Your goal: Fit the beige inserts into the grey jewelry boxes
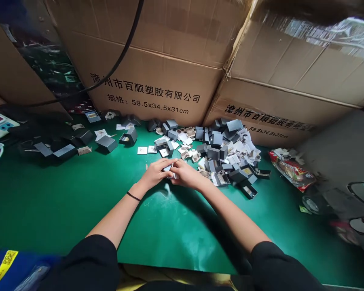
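My left hand (pixel 154 173) and my right hand (pixel 186 174) meet over the green table, fingers closed around a small grey-white piece (pixel 168 167). Most of that piece is hidden by the fingers, so its kind cannot be made out. Just beyond my hands sits an open small dark grey box (pixel 166 146). White square cards (pixel 142 150) lie to its left. To the right of my right hand is a heap of small grey boxes (pixel 214 152), mixed with white paper pieces (pixel 241 147).
Large cardboard cartons (pixel 151 81) stand along the back, with a black cable (pixel 121 56) hanging before them. More grey boxes (pixel 106 143) lie at left, near a power strip (pixel 0 124). A red food packet (pixel 291 171) is at right on the green table (pixel 79 194).
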The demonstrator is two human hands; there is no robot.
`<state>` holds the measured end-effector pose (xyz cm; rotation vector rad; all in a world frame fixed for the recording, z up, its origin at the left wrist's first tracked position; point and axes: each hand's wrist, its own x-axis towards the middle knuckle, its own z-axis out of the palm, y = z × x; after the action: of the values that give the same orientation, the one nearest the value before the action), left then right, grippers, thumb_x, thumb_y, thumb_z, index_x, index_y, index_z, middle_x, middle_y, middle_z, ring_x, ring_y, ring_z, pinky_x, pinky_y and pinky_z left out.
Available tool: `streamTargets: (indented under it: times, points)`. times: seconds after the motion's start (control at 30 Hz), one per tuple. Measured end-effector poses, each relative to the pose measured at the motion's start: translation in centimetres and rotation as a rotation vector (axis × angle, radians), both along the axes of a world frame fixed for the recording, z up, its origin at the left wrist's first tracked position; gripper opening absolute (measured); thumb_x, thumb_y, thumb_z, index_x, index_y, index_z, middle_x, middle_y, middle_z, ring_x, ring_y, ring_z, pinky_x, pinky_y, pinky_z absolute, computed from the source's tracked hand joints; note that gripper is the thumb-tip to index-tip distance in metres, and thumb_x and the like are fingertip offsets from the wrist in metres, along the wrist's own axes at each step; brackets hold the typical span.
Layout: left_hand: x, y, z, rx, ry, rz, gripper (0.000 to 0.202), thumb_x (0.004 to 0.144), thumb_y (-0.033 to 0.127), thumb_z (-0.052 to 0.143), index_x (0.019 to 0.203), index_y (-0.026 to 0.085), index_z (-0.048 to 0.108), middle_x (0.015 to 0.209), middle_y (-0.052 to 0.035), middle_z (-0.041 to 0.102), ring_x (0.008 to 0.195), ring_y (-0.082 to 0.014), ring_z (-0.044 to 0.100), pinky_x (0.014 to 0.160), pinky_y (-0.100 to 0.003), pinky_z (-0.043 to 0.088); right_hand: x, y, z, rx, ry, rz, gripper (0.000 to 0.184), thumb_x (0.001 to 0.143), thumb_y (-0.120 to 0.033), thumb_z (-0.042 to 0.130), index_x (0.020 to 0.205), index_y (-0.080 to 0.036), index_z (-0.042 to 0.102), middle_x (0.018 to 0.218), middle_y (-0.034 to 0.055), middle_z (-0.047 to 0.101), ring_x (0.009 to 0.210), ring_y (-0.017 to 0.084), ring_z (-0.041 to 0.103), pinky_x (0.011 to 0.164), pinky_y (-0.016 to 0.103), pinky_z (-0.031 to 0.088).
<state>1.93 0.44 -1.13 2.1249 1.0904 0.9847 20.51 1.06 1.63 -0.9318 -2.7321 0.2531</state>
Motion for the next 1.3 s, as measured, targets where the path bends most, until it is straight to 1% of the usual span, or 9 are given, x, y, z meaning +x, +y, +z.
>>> streamTargets:
  times: [0.13,0.27,0.37,0.5,0.67,0.77,0.9,1.1,1.3]
  points:
    - [0.0,-0.1,-0.4,0.024,0.001,0.003,0.046,0.088,0.048,0.053,0.123,0.022,0.065,0.115,-0.0089,0.067,0.104,-0.0229,0.062,0.094,-0.034,0.048,0.2,0.0,0.2,-0.102,0.078,0.0,0.007,0.078,-0.02,0.069,0.081,-0.016,0.065,0.087,0.0062,0.055,0.084,0.018,0.052,0.076,0.03,0.048]
    - [-0.1,0.0,-0.5,0.044,-0.006,0.017,0.049,0.087,0.05,0.053,0.126,0.022,0.063,0.115,-0.0093,0.067,0.104,-0.0234,0.063,0.094,-0.035,0.049,0.3,-0.3,0.3,-0.158,0.146,-0.026,0.013,0.083,-0.03,0.068,0.083,-0.017,0.063,0.085,0.0041,0.056,0.084,0.017,0.054,0.076,0.029,0.047]
    - [-0.1,0.1,-0.7,0.054,-0.018,0.029,0.053,0.088,0.05,0.052,0.133,0.023,0.057,0.114,-0.0089,0.068,0.102,-0.0227,0.063,0.093,-0.035,0.05,0.2,-0.7,-0.5,-0.102,0.175,-0.078,0.015,0.085,-0.031,0.066,0.091,-0.018,0.062,0.087,0.0046,0.057,0.084,0.018,0.054,0.076,0.03,0.047]
    - [-0.2,0.3,-1.0,0.07,-0.033,0.007,0.054,0.087,0.048,0.054,0.135,0.023,0.056,0.112,-0.0083,0.069,0.1,-0.0226,0.064,0.092,-0.035,0.051,0.1,-0.9,-1.4,0.009,0.147,-0.039,0.014,0.089,-0.032,0.061,0.089,-0.018,0.064,0.086,0.006,0.055,0.084,0.018,0.052,0.081,0.033,0.047]
    - [-0.2,0.4,-1.0,0.1,0.002,-0.054,0.05,0.087,0.044,0.058,0.133,0.024,0.057,0.112,-0.0071,0.069,0.099,-0.0209,0.064,0.09,-0.034,0.052,0.4,-0.5,-1.2,-0.01,0.101,0.006,0.017,0.088,-0.034,0.062,0.087,-0.018,0.068,0.092,0.0077,0.054,0.088,0.019,0.049,0.082,0.034,0.046]
    - [-0.3,0.4,-1.0,0.147,0.005,-0.081,0.053,0.087,0.047,0.057,0.135,0.025,0.055,0.117,-0.0076,0.068,0.103,-0.0209,0.064,0.092,-0.033,0.051,0.6,-0.1,-1.1,-0.034,0.096,0.032,0.017,0.09,-0.031,0.06,0.086,-0.017,0.069,0.093,0.0075,0.054,0.087,0.018,0.048,0.08,0.031,0.046]
    - [-0.3,0.2,-1.0,0.171,0.023,-0.049,0.054,0.088,0.048,0.055,0.136,0.024,0.054,0.114,-0.0081,0.068,0.101,-0.0216,0.065,0.091,-0.034,0.052,0.4,0.0,-1.2,-0.044,0.091,0.022,0.019,0.094,-0.022,0.052,0.086,-0.017,0.068,0.092,0.0067,0.055,0.084,0.017,0.048,0.076,0.029,0.045]
    - [-0.3,0.1,-1.0,0.205,0.014,-0.018,0.063,0.085,0.061,0.051,0.135,0.021,0.055,0.118,-0.01,0.068,0.104,-0.0229,0.065,0.094,-0.035,0.051,-0.1,-0.2,-0.8,0.005,0.023,-0.047,0.022,0.094,-0.028,0.053,0.084,-0.017,0.068,0.093,0.0083,0.058,0.085,0.02,0.048,0.074,0.032,0.044]
    - [-0.2,0.1,-1.2,0.173,0.026,0.029,0.073,0.082,0.07,0.046,0.134,0.02,0.056,0.124,-0.0117,0.065,0.111,-0.0264,0.064,0.097,-0.038,0.05,-0.1,0.0,-1.5,-0.092,0.225,-0.125,0.014,0.09,-0.031,0.061,0.088,-0.018,0.066,0.086,0.0043,0.061,0.079,0.017,0.051,0.071,0.028,0.042]
